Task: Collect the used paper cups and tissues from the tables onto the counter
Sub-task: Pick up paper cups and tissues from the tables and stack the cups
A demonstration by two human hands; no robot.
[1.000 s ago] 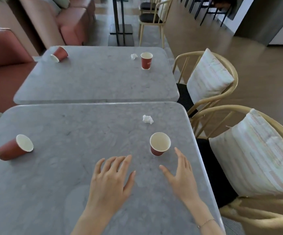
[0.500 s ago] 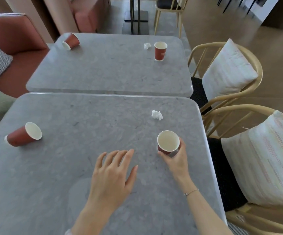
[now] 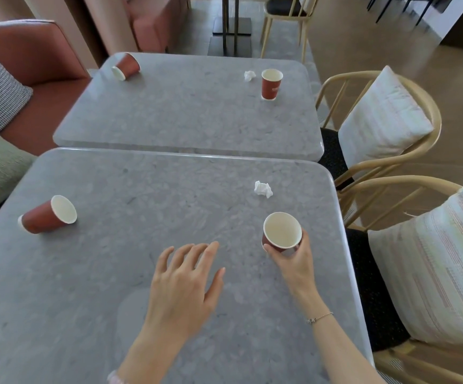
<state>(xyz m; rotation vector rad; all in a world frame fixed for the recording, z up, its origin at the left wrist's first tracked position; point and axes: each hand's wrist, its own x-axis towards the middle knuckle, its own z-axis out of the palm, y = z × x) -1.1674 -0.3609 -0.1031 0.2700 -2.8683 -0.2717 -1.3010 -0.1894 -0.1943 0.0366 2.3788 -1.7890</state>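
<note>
Right hand [image 3: 294, 261] clasps the red paper cup [image 3: 281, 231] at the grey stone table [image 3: 100, 286]'s right edge to lift it; left hand [image 3: 186, 286] open-fingered, spare.

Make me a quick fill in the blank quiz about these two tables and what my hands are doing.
The right hand grips a cup; the left hand holds ___.
On the far table, the tissue lies to the ___ of the standing cup.
The tipped cup on the near table lies near the table's ___ edge.
Missing: nothing; left; left.
</note>
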